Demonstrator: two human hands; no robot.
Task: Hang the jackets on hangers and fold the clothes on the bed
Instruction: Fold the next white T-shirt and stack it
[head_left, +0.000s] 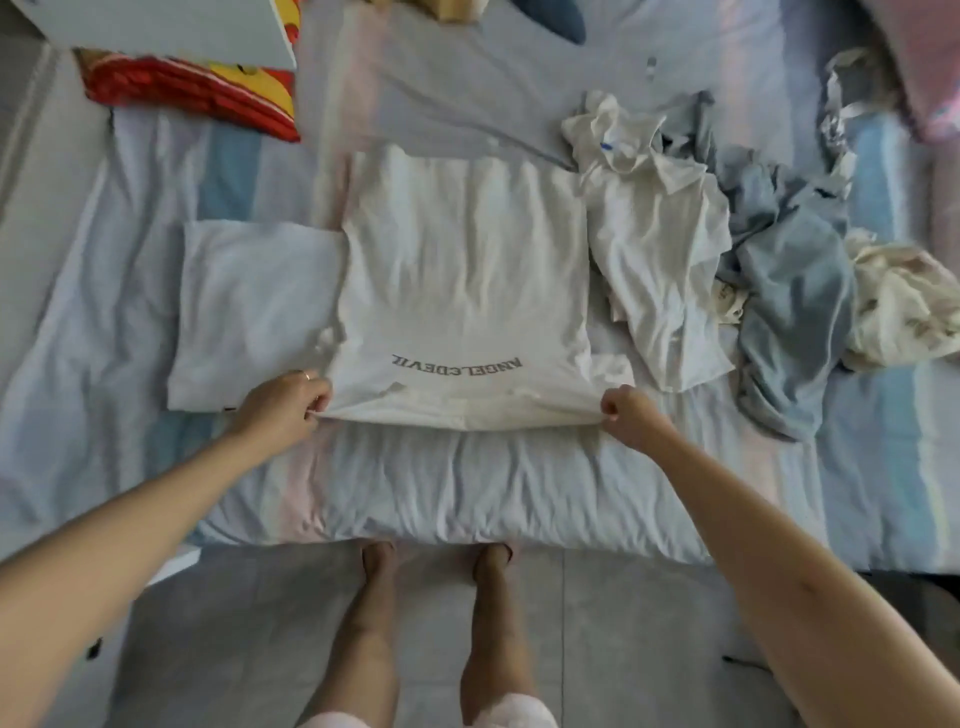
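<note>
— Where's the white T-shirt (462, 291)?
— Flat on the bed (493, 493), stretching away from both fingertips.
— Grip?
— Left hand (283, 402) and right hand (626, 413) each pinch a near corner, equally close.

A person is standing with both bare arms reaching forward. The left arm is extending from 8 o'clock, and the left hand (283, 402), wearing a ring, is pinching the near edge of a white T-shirt (462, 270) between thumb and curled fingers. The right arm is extending from 4 o'clock, and the right hand (631, 415) is curling, knuckles up, around the same edge. Bare legs are showing at 6 o'clock.
</note>
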